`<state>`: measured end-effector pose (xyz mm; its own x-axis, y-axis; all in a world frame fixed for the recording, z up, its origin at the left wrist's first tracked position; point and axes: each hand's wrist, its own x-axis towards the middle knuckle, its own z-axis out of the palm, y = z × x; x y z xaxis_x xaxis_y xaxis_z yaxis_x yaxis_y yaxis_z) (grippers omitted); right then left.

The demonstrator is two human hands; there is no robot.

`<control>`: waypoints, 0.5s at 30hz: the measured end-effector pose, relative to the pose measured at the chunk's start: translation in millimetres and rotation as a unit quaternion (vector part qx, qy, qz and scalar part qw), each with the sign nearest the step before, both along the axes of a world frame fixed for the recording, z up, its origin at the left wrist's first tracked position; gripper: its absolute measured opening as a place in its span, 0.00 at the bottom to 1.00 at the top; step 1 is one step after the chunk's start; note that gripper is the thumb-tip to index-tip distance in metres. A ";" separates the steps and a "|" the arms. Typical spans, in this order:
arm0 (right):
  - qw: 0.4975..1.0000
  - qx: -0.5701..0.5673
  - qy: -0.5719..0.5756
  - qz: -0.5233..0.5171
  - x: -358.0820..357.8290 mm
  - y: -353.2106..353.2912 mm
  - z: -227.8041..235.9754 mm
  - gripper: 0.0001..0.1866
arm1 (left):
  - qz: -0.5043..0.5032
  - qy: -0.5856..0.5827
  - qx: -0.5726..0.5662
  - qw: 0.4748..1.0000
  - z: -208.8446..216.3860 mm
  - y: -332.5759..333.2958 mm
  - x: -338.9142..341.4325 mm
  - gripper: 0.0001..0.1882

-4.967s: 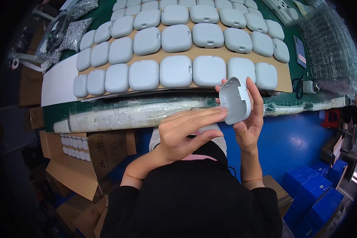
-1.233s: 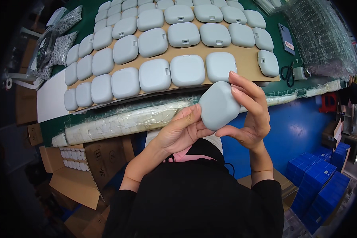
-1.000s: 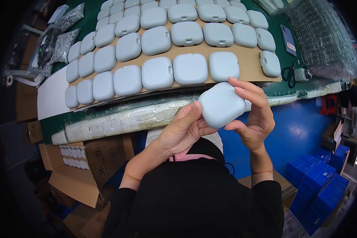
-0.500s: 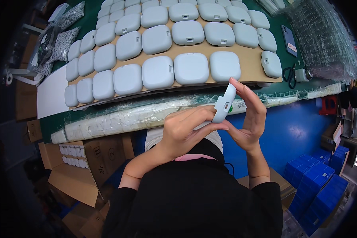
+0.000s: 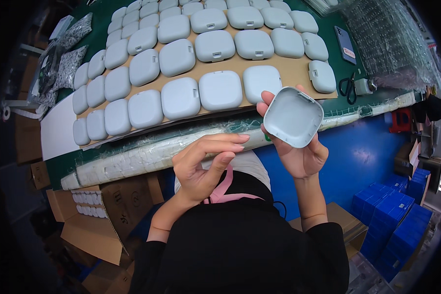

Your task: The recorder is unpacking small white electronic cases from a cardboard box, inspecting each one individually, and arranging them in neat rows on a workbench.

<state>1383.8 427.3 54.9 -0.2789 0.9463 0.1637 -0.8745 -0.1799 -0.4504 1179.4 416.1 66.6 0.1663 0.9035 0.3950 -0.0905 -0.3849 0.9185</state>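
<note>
A pale grey, rounded-square plastic shell (image 5: 295, 117) rests in my right hand (image 5: 301, 159), its hollow inside facing up and its rim lined with small tabs. My right fingers wrap behind it. To its left, my left hand (image 5: 201, 164) is held apart from the shell with fingers stretched out and nothing in them. Beyond both hands, rows of similar grey shells (image 5: 220, 91) lie dome side up on brown cardboard (image 5: 299, 73) on the table. Several of them show a small slotted latch at one edge.
Wrapped padding (image 5: 132, 159) runs along the table's front edge. At the right lie scissors (image 5: 348, 88), a phone (image 5: 345, 44) and stacked clear plastic trays (image 5: 392, 44). Bagged small parts (image 5: 73, 63) sit far left. Below are an open carton (image 5: 90, 228) and blue boxes (image 5: 384, 210).
My left hand has let go of the shell and drawn left. My right hand has turned the shell from edge-on to hollow side up. The view has shifted slightly.
</note>
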 end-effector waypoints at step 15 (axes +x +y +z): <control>0.976 -0.070 0.196 0.058 12.1 1.8 -5.5 0.42 | 0.011 -0.007 -0.042 0.999 -4.6 -4.0 -0.6 0.04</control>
<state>1395.9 429.0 49.4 -0.3274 0.9327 0.1511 -0.9449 -0.3239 -0.0482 1178.8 412.1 62.1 0.1410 0.9372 0.3191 -0.0969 -0.3077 0.9465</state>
